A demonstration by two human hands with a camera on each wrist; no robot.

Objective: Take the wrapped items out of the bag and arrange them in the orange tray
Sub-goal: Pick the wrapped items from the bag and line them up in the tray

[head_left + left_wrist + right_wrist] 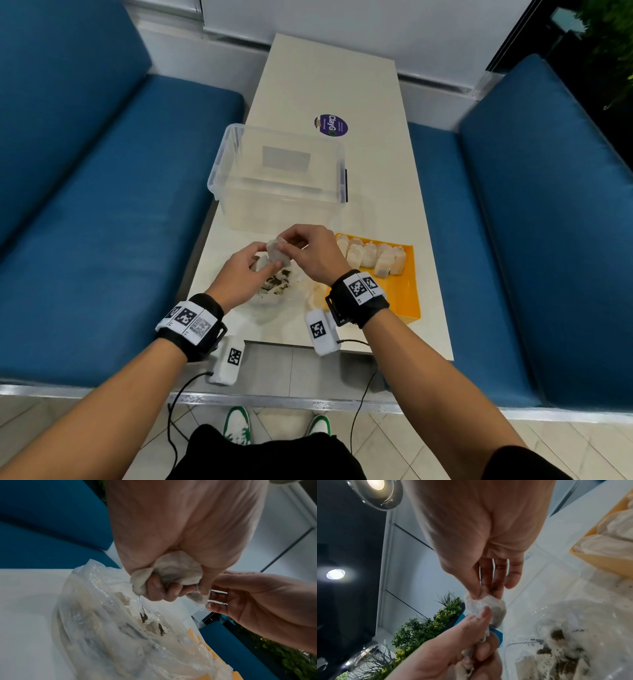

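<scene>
A white wrapped item (276, 253) hangs above the clear plastic bag (278, 294), held between both hands. My left hand (245, 267) grips its lower end, with a bunched pouch (178, 566) squeezed in my curled fingers (163, 591). My right hand (308, 249) pinches the upper end (482, 604) between thumb and fingertips (475, 591). The bag (102, 628) lies crumpled on the table and holds more pouches and dark crumbs (556, 635). The orange tray (404, 294) sits to the right, with several wrapped items (373, 256) in a row along its far side.
An empty clear storage box (281, 178) stands just behind the hands. A purple round sticker (330, 125) lies further back on the white table (342, 75). Blue sofa seats (85, 205) flank the table on both sides. The table's near edge is just below my wrists.
</scene>
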